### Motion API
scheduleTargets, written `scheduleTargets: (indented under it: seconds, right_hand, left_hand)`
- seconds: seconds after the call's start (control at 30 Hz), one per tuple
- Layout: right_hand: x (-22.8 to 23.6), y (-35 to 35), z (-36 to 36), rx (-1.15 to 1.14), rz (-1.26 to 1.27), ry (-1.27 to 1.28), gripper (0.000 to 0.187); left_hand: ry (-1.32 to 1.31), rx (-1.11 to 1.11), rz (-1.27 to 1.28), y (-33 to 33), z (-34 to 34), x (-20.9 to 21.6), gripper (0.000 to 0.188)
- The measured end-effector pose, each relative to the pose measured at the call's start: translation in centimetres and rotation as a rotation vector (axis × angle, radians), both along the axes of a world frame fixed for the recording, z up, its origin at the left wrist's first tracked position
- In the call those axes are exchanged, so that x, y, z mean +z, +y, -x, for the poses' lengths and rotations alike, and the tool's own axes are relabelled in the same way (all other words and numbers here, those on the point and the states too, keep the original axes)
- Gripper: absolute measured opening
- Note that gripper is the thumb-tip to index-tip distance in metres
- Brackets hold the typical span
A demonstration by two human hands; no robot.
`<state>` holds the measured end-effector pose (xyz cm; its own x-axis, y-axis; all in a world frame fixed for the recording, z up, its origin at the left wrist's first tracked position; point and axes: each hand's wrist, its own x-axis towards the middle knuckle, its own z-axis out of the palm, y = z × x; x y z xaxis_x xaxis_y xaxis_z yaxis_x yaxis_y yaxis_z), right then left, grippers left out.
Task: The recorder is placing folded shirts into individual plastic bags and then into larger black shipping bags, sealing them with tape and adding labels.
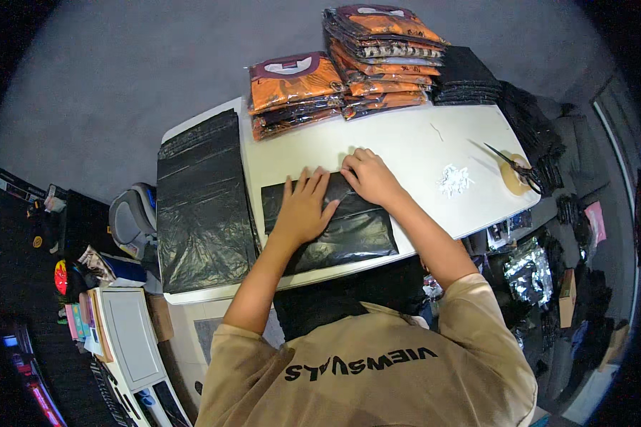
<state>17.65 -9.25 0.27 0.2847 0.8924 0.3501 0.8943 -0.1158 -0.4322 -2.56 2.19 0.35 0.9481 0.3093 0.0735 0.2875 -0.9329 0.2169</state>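
A black plastic bag [349,238], flat with its far part folded over, lies on the white table in front of me. My left hand [303,206] rests palm down on the bag, fingers spread toward its far edge. At the bag's far right edge is my right hand [370,178], its fingers bent and drawn together at the fold. The fingertips partly hide what they grip there. Left of the folded bag, a stack of larger flat black plastic bags [203,206] lies along the table's left side.
Clear-wrapped orange and maroon shirts [295,89] stand in piles at the far edge, beside folded black cloth [466,78]. On the right of the white table [399,156] are scissors [516,167], a tape roll [511,181] and small white strips [454,181]. A white cabinet [128,334] stands lower left.
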Motion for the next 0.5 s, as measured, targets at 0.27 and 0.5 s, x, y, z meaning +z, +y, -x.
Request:
scheduleTargets:
  seconds: [0.27, 0.5]
  right_hand:
    - [-0.6, -5.3, 2.3, -0.083, 0.130, -0.169, 0.056]
    - [1.5, -10.1, 5.8, -0.011, 0.232, -0.121, 0.064]
  left_hand:
    - [0.043, 0.142, 0.009, -0.9, 6.7, 2.5, 0.076]
    - [0.010, 0.120, 0.093, -3.8, 10.1, 3.8, 0.069]
